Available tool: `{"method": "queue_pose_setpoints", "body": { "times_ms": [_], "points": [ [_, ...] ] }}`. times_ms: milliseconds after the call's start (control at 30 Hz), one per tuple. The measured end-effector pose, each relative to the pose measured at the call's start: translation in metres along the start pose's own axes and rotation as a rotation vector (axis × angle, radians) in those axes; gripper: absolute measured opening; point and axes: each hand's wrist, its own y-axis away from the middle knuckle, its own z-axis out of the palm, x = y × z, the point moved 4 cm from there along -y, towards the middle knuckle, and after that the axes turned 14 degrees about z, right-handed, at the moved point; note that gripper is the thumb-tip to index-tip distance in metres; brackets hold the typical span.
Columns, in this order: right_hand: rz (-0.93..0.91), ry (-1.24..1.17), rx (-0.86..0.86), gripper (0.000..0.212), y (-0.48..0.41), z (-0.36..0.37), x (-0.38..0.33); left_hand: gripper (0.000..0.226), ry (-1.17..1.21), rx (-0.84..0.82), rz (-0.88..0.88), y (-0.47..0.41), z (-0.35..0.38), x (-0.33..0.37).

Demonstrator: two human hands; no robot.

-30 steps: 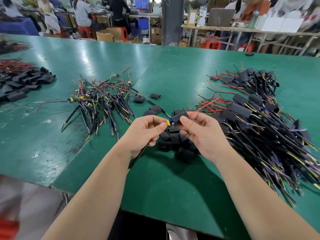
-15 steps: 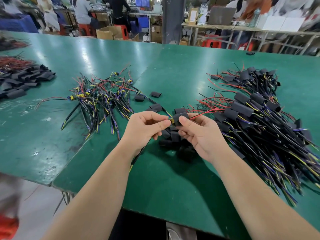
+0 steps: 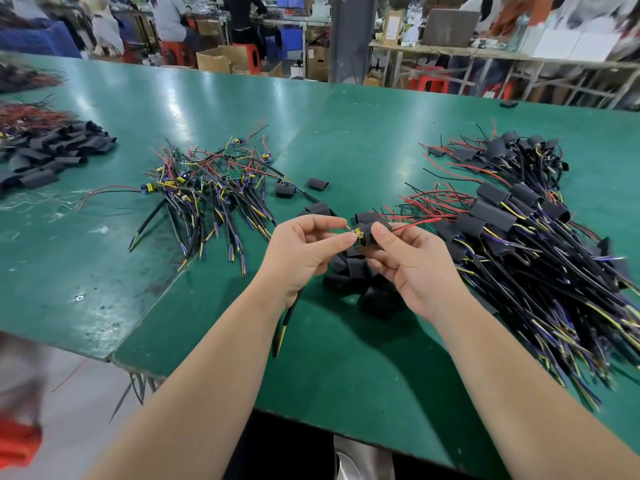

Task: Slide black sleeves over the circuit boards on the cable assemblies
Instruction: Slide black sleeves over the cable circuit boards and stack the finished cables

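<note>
So the little circuit board (image 3: 357,234) is the reference here. The left hand (image 3: 304,249) sits just left of it, thumb and forefinger pinching its cable end, with the cable (image 3: 289,317) trailing down toward the table edge. The right hand (image 3: 415,268) is just right of the board, fingers pinching the black sleeve (image 3: 366,238), whose mouth looks partly over it already. The board's long axis runs left-right, so I'd guess the sleeve goes leftward. The loose sleeve pile (image 3: 356,271) lies right below the board.

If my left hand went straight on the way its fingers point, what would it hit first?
Probably the sleeve in the right hand, just past the board the left hand pinches.
</note>
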Motion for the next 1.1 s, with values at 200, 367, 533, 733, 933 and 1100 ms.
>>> {"method": "queue_pose_setpoints", "body": {
  "times_ms": [200,367,533,733,933,1100],
  "points": [
    [-0.060,-0.020,-0.039,0.032,0.003,0.004,-0.004,0.007,0.026,-0.007,-0.019,0.000,-0.001,0.000],
    [-0.067,-0.073,-0.100,0.031,0.005,0.003,-0.006,0.012,0.085,-0.007,-0.006,-0.001,0.000,0.001],
    [-0.084,-0.039,-0.182,0.026,0.005,0.003,-0.007,0.004,0.154,-0.045,-0.014,0.000,0.002,0.001],
    [-0.128,0.028,-0.159,0.031,0.006,0.002,-0.009,0.007,0.165,-0.071,-0.067,0.001,0.002,0.000],
    [-0.110,-0.035,-0.182,0.024,0.010,0.005,-0.010,0.005,0.202,-0.134,-0.076,0.003,0.005,0.002],
    [-0.056,-0.074,-0.176,0.008,0.010,0.006,-0.008,0.009,0.246,-0.195,-0.101,0.004,0.008,0.005]
  ]
}}
